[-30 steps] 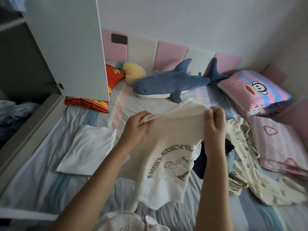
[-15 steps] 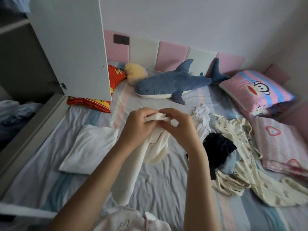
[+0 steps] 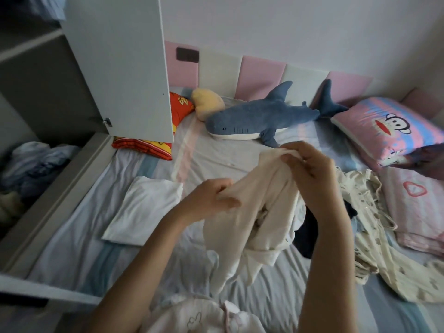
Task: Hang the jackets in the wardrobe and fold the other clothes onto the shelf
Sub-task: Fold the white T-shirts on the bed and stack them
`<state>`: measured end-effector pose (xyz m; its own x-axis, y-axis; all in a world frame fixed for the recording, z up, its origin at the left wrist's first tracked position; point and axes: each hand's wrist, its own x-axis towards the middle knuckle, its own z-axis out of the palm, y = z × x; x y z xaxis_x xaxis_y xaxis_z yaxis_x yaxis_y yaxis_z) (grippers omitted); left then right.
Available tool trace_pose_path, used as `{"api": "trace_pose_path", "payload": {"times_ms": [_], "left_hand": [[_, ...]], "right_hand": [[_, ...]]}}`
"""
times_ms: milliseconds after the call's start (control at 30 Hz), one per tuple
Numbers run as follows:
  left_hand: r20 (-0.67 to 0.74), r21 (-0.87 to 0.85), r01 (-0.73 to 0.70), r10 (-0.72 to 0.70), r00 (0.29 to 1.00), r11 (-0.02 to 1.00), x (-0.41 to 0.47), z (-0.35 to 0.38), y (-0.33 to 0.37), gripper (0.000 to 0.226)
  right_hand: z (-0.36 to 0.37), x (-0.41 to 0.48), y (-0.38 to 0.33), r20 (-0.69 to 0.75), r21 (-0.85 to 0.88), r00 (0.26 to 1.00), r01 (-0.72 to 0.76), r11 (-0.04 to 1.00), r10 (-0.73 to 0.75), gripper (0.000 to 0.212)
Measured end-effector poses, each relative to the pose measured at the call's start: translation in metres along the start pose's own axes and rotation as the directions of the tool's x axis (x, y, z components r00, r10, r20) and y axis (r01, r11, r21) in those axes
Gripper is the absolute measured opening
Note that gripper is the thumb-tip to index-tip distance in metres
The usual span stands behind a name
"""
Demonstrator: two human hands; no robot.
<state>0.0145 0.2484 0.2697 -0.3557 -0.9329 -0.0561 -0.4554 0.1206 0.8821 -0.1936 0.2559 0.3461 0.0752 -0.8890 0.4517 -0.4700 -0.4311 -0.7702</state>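
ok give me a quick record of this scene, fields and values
left hand: grips cream shirt, lower down
right hand: pinches the shirt's top edge
shirt state: bunched, hanging above the bed
already folded: white garment, lying flat on bed
waiting: patterned cream garment, dark garment
wardrobe door: open
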Motion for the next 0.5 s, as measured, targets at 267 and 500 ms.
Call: {"api": "trace_pose_path", "payload": {"times_ms": [267, 500], "left_hand": [[-0.234, 0.228, -0.170, 0.223, 0.946, 0.959, 0.003, 0.014, -0.029, 0.038], [-0.219, -0.127, -0.114, 0.084, 0.972, 0.985, 0.006, 0.014, -0.027, 0.022]], "right_hand": [[-0.040, -0.018, 0.011, -0.395, -0.150, 0.908, 0.089, 0.985, -0.142, 0.028], [-0.052, -0.029, 0.017, -0.496, -0.103, 0.864, 0.042, 0.994, -0.088, 0.024]]}}
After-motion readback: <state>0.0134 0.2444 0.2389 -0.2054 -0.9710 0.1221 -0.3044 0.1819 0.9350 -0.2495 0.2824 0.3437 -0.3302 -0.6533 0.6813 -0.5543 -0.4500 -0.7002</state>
